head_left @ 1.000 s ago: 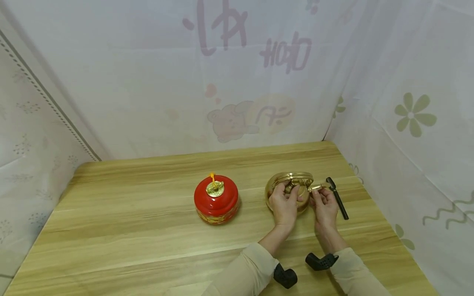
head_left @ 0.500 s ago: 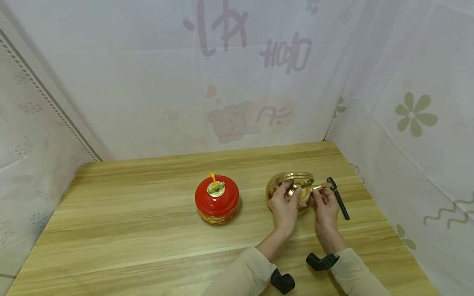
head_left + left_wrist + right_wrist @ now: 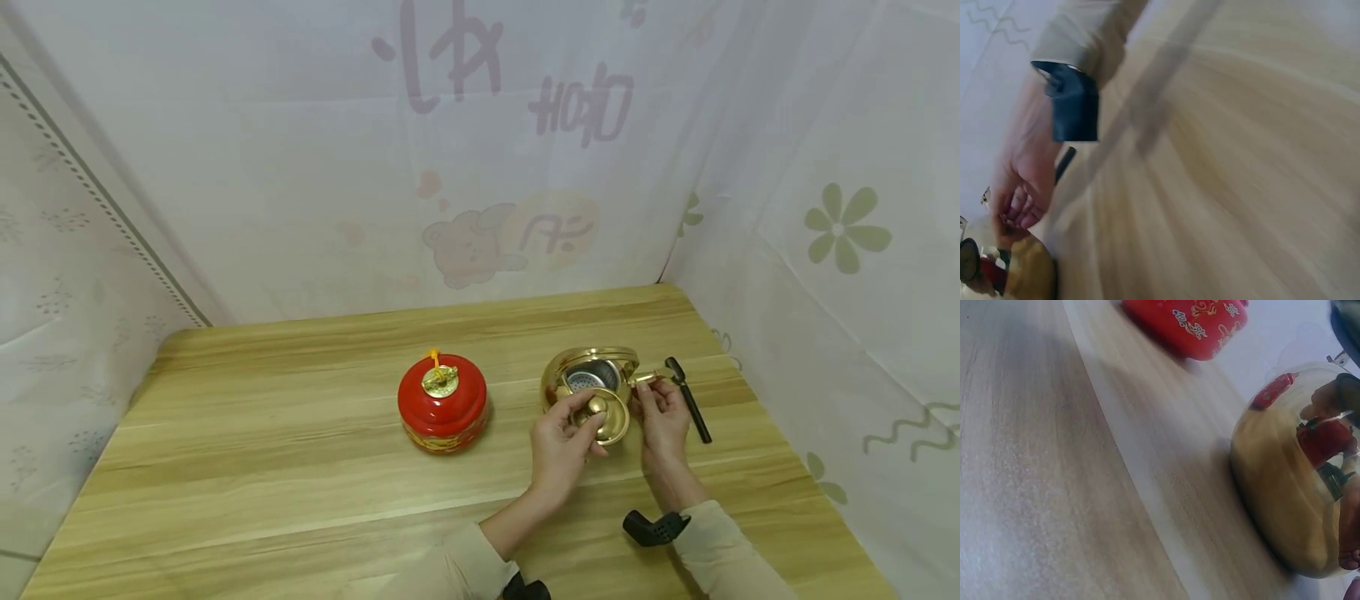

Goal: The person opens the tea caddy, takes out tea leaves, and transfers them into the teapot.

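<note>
A shiny gold teapot (image 3: 553, 385) stands on the right part of the table, its top uncovered. Inside its mouth shows a perforated metal strainer (image 3: 587, 382). My left hand (image 3: 557, 457) pinches the round gold lid (image 3: 617, 418) by its knob, tilted in front of the mouth. With thumb and fingers, my right hand (image 3: 664, 429) grips the gold stem of the side handle, which ends in a black bar (image 3: 693, 408). In the left wrist view the right hand (image 3: 1025, 187) is beside the pot's body (image 3: 1032, 265). The right wrist view shows the pot's rounded side (image 3: 1279, 487).
A red lidded jar (image 3: 442, 408) with gold trim and a yellow cord stands left of the teapot on the wood-grain table (image 3: 247, 467). Printed cloth (image 3: 315, 192) hangs behind and along both sides. A black wrist mount (image 3: 652, 529) sits at the right sleeve.
My left hand has lifted the lid out from over the pot's mouth and drawn it toward me, baring the strainer. The right hand stays at the handle stem.
</note>
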Demonstrator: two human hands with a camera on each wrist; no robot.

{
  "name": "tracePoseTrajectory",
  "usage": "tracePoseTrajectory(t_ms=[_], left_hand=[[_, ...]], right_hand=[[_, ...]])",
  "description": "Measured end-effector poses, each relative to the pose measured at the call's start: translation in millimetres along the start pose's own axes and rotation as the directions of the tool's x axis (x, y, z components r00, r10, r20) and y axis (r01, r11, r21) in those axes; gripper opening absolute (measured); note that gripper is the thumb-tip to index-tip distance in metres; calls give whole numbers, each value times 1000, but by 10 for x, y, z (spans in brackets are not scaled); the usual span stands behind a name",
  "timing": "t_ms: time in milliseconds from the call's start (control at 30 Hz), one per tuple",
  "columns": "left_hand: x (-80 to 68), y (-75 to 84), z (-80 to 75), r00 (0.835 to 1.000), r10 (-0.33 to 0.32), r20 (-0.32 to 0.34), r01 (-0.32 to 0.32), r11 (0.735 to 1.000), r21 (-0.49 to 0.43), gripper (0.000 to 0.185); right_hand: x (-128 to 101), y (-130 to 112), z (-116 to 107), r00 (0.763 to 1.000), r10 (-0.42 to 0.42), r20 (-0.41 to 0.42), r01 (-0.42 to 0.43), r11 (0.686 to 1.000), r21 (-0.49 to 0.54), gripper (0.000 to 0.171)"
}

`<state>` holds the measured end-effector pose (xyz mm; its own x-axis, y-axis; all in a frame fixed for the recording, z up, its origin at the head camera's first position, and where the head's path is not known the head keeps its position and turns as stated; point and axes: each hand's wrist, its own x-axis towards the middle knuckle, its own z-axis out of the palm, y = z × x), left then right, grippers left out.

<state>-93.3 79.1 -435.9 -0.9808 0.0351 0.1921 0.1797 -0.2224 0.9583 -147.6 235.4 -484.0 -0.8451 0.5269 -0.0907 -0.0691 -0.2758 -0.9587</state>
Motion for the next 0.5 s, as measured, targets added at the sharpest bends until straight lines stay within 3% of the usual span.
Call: tracePoseTrajectory(t_ms=[167, 500], left_hand=[[-121, 29, -210, 996, -21, 87, 9, 991, 130, 30], [-307, -6, -593, 967, -110, 229, 38, 953, 300, 26]], right_hand=[[5, -7, 3, 1000, 16, -6, -16, 1000, -27, 15], [35, 10, 2, 999, 42, -17, -42, 999, -30, 17]])
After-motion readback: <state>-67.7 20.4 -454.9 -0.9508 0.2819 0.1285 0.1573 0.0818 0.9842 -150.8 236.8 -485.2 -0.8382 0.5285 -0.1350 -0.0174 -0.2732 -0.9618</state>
